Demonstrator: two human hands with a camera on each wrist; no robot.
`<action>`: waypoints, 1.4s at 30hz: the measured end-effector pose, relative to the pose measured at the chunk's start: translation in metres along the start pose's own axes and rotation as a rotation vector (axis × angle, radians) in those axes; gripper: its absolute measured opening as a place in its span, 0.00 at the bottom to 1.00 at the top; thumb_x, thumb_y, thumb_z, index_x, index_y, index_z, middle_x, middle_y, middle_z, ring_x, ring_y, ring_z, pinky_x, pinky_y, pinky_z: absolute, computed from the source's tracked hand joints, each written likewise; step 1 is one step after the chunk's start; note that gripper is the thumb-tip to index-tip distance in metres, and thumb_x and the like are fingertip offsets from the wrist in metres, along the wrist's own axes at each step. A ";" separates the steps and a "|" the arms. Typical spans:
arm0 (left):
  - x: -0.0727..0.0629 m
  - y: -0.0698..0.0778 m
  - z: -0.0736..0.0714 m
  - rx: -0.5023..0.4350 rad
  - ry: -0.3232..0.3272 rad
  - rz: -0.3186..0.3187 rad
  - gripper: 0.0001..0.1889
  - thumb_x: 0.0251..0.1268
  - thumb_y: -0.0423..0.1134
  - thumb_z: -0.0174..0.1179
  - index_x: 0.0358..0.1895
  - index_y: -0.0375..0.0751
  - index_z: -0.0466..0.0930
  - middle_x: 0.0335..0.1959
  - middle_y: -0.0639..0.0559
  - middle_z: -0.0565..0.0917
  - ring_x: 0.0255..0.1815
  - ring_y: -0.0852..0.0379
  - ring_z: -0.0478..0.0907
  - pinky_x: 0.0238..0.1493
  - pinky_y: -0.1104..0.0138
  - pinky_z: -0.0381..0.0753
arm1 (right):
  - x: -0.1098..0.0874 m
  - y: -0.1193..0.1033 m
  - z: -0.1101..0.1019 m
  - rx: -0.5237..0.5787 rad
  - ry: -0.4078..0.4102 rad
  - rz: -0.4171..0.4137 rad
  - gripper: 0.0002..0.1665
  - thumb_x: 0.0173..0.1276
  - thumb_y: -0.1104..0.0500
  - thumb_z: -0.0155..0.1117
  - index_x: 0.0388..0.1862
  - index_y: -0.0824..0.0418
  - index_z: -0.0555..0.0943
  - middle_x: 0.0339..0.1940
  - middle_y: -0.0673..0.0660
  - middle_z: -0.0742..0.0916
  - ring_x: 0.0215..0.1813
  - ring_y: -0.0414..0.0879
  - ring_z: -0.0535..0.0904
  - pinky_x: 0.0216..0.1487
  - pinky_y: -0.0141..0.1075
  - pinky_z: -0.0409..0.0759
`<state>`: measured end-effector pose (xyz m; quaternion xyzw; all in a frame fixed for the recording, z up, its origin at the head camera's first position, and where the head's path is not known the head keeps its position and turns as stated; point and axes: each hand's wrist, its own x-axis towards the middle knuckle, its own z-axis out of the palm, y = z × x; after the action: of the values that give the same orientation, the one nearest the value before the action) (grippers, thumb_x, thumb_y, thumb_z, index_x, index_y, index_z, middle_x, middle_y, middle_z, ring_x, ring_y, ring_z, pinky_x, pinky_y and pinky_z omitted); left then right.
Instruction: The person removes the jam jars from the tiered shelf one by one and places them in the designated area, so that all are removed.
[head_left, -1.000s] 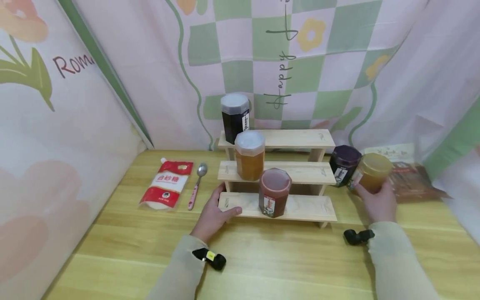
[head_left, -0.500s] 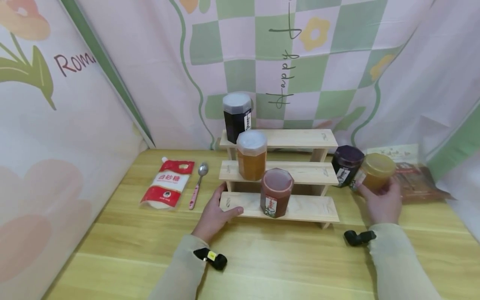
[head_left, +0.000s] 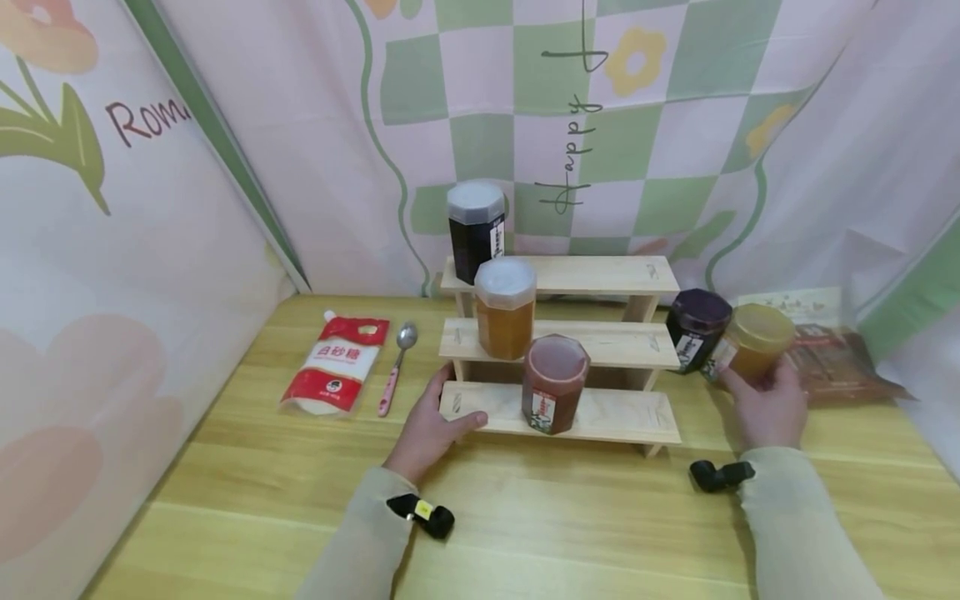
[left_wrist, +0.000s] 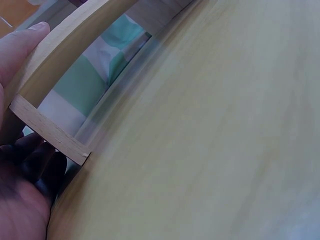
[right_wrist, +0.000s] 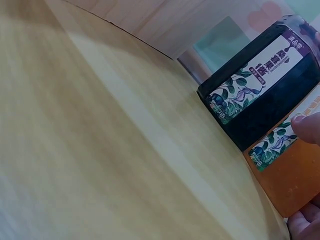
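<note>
In the head view my left hand (head_left: 427, 429) grips the left end of a three-step wooden display shelf (head_left: 622, 414), thumb on top of the lowest board. The left wrist view shows its fingers (left_wrist: 42, 167) curled beside the shelf's leg. My right hand (head_left: 768, 410) holds an amber jar with a yellow lid (head_left: 761, 329), thumb on its label. That jar stands against a dark purple jar (head_left: 697, 321), right of the shelf. On the steps stand a black jar (head_left: 472, 237) on top, an amber jar (head_left: 506, 321) in the middle and a reddish-brown jar (head_left: 555, 383) at the bottom.
A red and white bag of white sugar (head_left: 335, 365) and a spoon with a pink handle (head_left: 390, 387) lie left of the shelf. Behind the right hand lies a brown clear-fronted packet (head_left: 840, 367). Printed cloth (head_left: 517, 125) hangs close behind the table (head_left: 540, 517).
The head view has shifted slightly. Both hands keep their holds, and the jars and shelf stay as they were.
</note>
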<state>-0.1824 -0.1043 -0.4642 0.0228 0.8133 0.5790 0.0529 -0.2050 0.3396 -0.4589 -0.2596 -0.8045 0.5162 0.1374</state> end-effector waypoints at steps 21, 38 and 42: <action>0.001 0.000 0.000 0.024 -0.002 -0.019 0.55 0.51 0.58 0.76 0.81 0.53 0.52 0.79 0.52 0.60 0.78 0.48 0.56 0.77 0.48 0.56 | -0.015 -0.019 -0.007 0.276 0.020 0.013 0.46 0.62 0.52 0.76 0.75 0.37 0.64 0.78 0.45 0.66 0.78 0.40 0.60 0.78 0.37 0.57; 0.000 0.004 -0.001 -0.015 -0.010 -0.002 0.55 0.53 0.55 0.76 0.81 0.54 0.51 0.79 0.50 0.60 0.78 0.47 0.58 0.76 0.49 0.58 | -0.054 -0.066 -0.026 0.595 0.090 0.000 0.43 0.61 0.67 0.75 0.73 0.47 0.70 0.76 0.50 0.70 0.76 0.42 0.63 0.72 0.26 0.63; -0.001 0.004 0.000 -0.014 -0.011 -0.009 0.55 0.52 0.56 0.76 0.81 0.54 0.51 0.79 0.49 0.60 0.77 0.46 0.58 0.76 0.48 0.58 | -0.064 -0.078 -0.028 0.551 0.074 -0.035 0.42 0.62 0.64 0.74 0.73 0.47 0.69 0.76 0.49 0.70 0.76 0.40 0.62 0.74 0.26 0.59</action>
<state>-0.1814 -0.1034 -0.4602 0.0217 0.8090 0.5843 0.0601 -0.1598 0.2992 -0.3738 -0.2171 -0.6325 0.7033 0.2412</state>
